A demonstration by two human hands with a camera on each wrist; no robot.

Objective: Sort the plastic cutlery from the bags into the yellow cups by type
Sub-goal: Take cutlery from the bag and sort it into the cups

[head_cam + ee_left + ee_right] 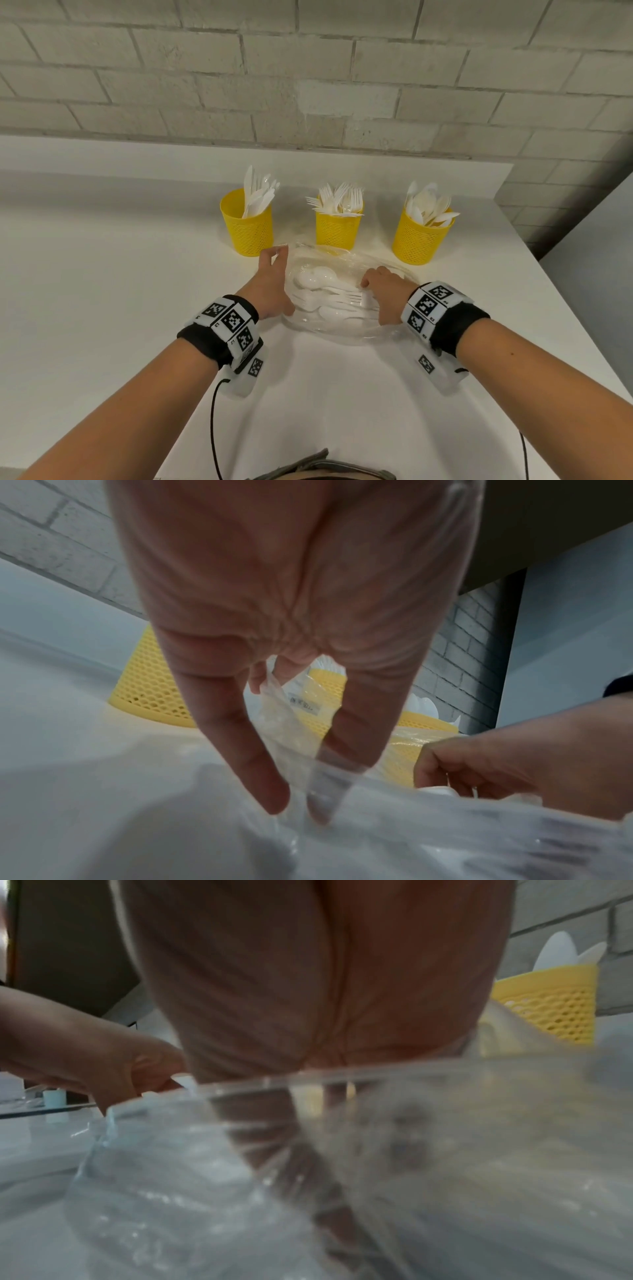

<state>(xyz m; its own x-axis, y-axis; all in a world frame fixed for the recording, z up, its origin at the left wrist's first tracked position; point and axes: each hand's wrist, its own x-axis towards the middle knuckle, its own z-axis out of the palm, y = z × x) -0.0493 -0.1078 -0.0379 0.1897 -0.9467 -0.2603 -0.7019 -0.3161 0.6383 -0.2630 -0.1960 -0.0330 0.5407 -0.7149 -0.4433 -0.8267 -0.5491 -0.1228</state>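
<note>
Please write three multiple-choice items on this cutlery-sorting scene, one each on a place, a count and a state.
1. Where does the clear plastic bag lie?
A. On the white table, in front of the cups
B. Inside the right cup
C. On the floor

2. How many yellow mesh cups stand on the table?
A. Two
B. Three
C. Five

3. What is the left hand doing?
A. Lying flat on the table, far from the bag
B. Pinching the bag's far edge
C. Holding a fork over a cup

Answers:
1. A: the head view shows the bag on the table just before the row of cups.
2. B: the knife cup, fork cup and spoon cup stand in a row.
3. B: the left wrist view shows fingers pinching the plastic film.
</note>
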